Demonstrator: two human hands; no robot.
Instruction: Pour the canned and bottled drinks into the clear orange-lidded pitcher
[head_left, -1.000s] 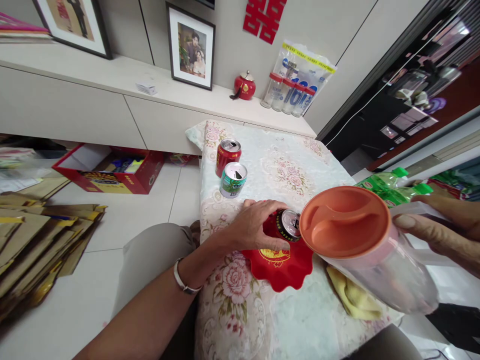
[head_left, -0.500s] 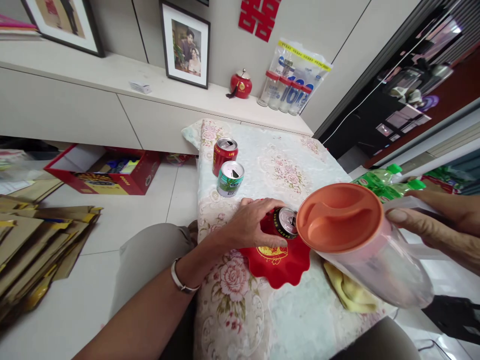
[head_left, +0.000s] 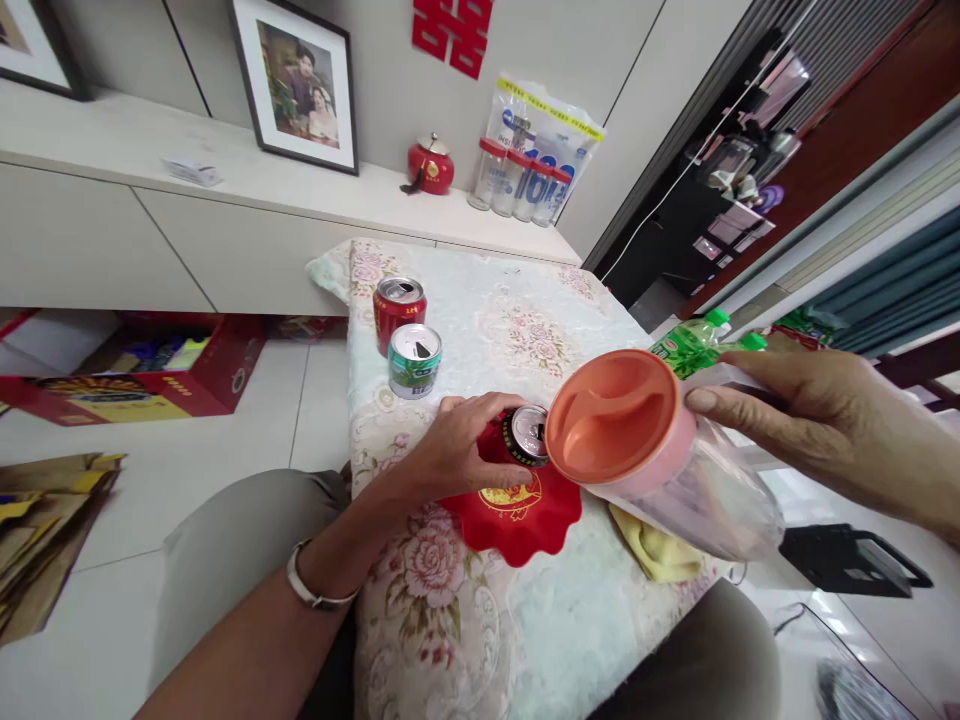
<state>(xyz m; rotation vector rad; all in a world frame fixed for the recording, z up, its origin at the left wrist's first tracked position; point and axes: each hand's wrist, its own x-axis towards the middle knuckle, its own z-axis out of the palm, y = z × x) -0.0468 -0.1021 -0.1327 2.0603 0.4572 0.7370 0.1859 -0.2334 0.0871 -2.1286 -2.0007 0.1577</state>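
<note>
My left hand (head_left: pixel 465 445) is curled round a dark-topped red drink can (head_left: pixel 531 434) with its tab opening showing. This can stands upright on a red wavy-edged plate (head_left: pixel 517 535) with a gold print. With my right hand (head_left: pixel 817 420) I grip the handle of a clear plastic pitcher (head_left: pixel 720 495) with an orange lid. The pitcher is tipped well over, its lid end touching or just above the can's rim; I cannot tell if liquid flows. Behind them stand an opened red can (head_left: pixel 391 318) and a green and silver can (head_left: pixel 415 368).
A yellow cloth (head_left: pixel 660 545) lies beneath the pitcher on the flowered tablecloth (head_left: pixel 427 650). Green-capped bottles (head_left: pixel 694 340) stand beyond the right edge. On the back ledge are a red pot (head_left: pixel 431 165), several red-lidded jars (head_left: pixel 517 185) and a framed photo (head_left: pixel 300 85).
The whole view has shifted, so the table sits further left. The pitcher's tilt and my grip on it and on the can look about the same.
</note>
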